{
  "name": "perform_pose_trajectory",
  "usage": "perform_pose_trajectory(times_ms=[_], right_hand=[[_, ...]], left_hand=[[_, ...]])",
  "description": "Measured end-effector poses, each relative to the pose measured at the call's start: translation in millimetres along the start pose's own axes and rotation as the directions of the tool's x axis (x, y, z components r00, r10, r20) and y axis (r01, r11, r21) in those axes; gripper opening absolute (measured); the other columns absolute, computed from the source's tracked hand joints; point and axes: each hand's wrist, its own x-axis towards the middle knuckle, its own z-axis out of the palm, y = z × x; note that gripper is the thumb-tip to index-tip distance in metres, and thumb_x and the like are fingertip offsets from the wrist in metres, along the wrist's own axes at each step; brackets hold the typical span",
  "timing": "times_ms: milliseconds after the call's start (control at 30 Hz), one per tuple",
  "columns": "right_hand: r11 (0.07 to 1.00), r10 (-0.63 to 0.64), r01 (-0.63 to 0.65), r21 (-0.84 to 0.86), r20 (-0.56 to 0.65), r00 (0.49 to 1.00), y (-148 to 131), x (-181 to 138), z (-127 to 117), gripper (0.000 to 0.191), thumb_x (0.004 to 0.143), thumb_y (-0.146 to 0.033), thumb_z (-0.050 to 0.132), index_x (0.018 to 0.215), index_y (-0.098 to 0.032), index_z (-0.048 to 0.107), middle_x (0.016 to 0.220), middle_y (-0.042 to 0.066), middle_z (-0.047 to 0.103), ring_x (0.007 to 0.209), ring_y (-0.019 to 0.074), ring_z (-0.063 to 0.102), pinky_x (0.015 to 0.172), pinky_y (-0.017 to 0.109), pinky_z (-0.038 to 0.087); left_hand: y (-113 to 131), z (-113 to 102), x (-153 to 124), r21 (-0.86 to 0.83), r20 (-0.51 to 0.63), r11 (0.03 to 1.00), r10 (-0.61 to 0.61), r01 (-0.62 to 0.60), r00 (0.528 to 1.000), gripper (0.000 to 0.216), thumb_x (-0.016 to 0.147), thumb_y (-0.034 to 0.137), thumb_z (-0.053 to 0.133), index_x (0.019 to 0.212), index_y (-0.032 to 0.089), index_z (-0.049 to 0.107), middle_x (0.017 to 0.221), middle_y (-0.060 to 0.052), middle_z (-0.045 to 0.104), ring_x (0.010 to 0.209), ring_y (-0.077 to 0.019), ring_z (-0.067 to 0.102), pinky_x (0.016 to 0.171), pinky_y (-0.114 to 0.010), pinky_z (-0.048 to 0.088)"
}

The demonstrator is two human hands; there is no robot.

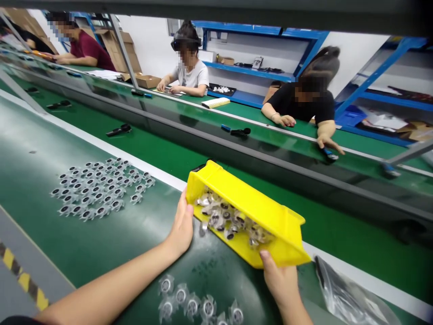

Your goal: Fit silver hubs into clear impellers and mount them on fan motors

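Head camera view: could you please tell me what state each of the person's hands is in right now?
Left hand: closed, holding the end of a yellow plastic parts bin.
Right hand: closed, holding the bin's lower edge.

A yellow plastic bin (243, 216) of silver-and-clear parts (219, 216) glows against a green conveyor belt (43, 189) edged in white (black-and-yellow hazard stripes (23, 280) run along the grey strip (40, 253) beside it); blue steel shelving (250, 67) stands behind.

Your conveyor belt (34, 149) has finned parts (98, 187) piled left of the bin (243, 194), more just below it, plastic bag (348, 293) off right.
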Motion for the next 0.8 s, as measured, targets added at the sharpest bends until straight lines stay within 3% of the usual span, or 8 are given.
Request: perform_pose_trajectory(times_ms=[100,200,400,600,800], right_hand=[[0.993,-0.082,0.084,-0.087,0.025,0.996,15.4,2.8,-2.3,0.08,0.072,-0.068,0.075,0.13,-0.016,0.059,0.127,0.019,0.066,0.131,0.0424,0.054,0.103,0.053,0.049],[0.973,-0.14,0.148,-0.177,0.055,0.989,31.8,6.9,-5.1,0.074,0.068,-0.071,0.075,0.119,-0.018,0.064,0.118,0.017,0.07,0.128,0.0433,0.056,0.101,0.056,0.05],[0.92,-0.235,0.232,-0.315,0.028,0.972,51.8,4.1,-2.2,0.068,0.079,-0.08,0.054,0.111,-0.022,0.068,0.107,0.013,0.072,0.119,0.0408,0.061,0.099,0.057,0.051],[0.881,-0.32,0.3,-0.367,0.008,0.947,43.5,-6.0,3.5,0.055,0.087,-0.07,0.052,0.111,-0.024,0.069,0.111,0.015,0.072,0.122,0.0428,0.058,0.104,0.065,0.044],[0.896,-0.314,0.317,-0.311,0.06,0.947,22.6,-10.2,9.5,0.061,0.089,-0.072,0.053,0.115,-0.019,0.068,0.12,0.017,0.069,0.122,0.0365,0.06,0.107,0.059,0.046]], left_hand=[[-5.7,0.8,-2.7,-0.001,-0.002,1.0,0.016,-0.016,1.0,0.073,0.103,0.065,0.024,0.162,0.022,0.018,0.171,-0.011,0.018,0.159,-0.0282,0.016,0.131,-0.046,0.016],[-9.9,1.6,-4.8,0.001,-0.006,1.0,0.022,-0.022,1.0,0.074,0.103,0.065,0.025,0.163,0.024,0.013,0.173,-0.009,0.013,0.16,-0.0273,0.012,0.132,-0.045,0.013],[-5.7,2.4,-6.3,-0.018,-0.024,0.999,0.043,-0.044,0.999,0.075,0.101,0.068,0.027,0.162,0.025,0.02,0.171,-0.009,0.021,0.159,-0.0294,0.018,0.131,-0.047,0.015],[0.6,1.2,-3.1,-0.092,-0.034,0.994,0.061,-0.064,0.998,0.065,0.105,0.061,0.026,0.157,0.023,0.032,0.165,-0.01,0.035,0.152,-0.0274,0.035,0.127,-0.045,0.029],[-7.6,-2.4,3.8,-0.18,-0.032,0.981,0.066,-0.07,0.997,0.069,0.101,0.068,0.032,0.153,0.022,0.04,0.16,-0.01,0.044,0.149,-0.0263,0.038,0.127,-0.043,0.027]])
